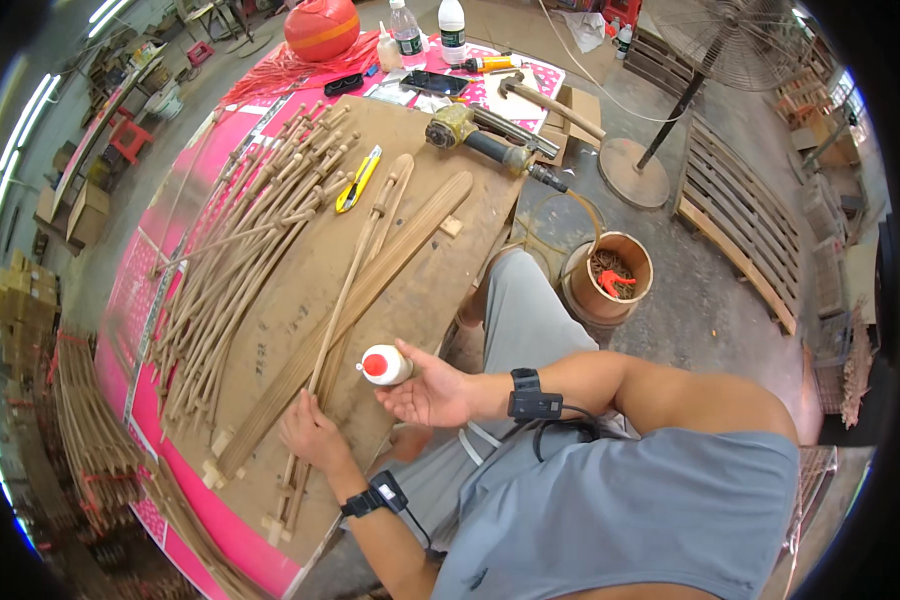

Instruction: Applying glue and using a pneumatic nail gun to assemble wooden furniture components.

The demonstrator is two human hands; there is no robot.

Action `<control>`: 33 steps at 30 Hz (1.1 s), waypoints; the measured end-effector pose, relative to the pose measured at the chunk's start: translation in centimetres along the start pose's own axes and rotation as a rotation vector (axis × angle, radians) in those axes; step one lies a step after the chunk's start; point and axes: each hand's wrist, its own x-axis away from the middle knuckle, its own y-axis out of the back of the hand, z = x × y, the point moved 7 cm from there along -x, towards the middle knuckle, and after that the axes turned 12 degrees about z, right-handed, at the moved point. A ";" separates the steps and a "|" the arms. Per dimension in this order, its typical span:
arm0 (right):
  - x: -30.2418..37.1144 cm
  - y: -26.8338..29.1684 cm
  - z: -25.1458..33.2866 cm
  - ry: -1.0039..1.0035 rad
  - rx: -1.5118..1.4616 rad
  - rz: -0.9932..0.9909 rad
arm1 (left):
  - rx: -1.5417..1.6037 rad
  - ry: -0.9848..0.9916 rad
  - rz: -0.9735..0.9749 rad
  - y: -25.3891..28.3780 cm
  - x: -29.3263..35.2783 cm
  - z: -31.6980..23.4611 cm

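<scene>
Two hands at work — our right hand (432, 392) cradles a small white glue bottle (385, 365) with fingers loosely curled, our left hand (310, 432) presses the slatted wooden frame (345, 300) on the board (300, 290) — and many loose dowels (245, 230) seemingly await assembly.

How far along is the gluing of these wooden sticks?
Done: one long flat wooden slat lies laid out. In hand: right hand holds a white red-capped glue bottle; left hand presses thin wooden rods. Left: a large heap of notched wooden sticks lies loose.
</scene>
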 end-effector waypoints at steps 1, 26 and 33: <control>-0.2 -0.1 0.2 0.041 -0.004 0.002 | 0.002 0.009 0.014 -0.1 0.1 0.1; 9.3 -10.8 26.4 1.382 1.501 -0.323 | 0.021 0.032 0.007 0.7 0.7 -0.5; 8.5 -11.4 25.7 1.327 1.671 -0.506 | 0.001 0.036 -0.004 0.6 0.6 -0.7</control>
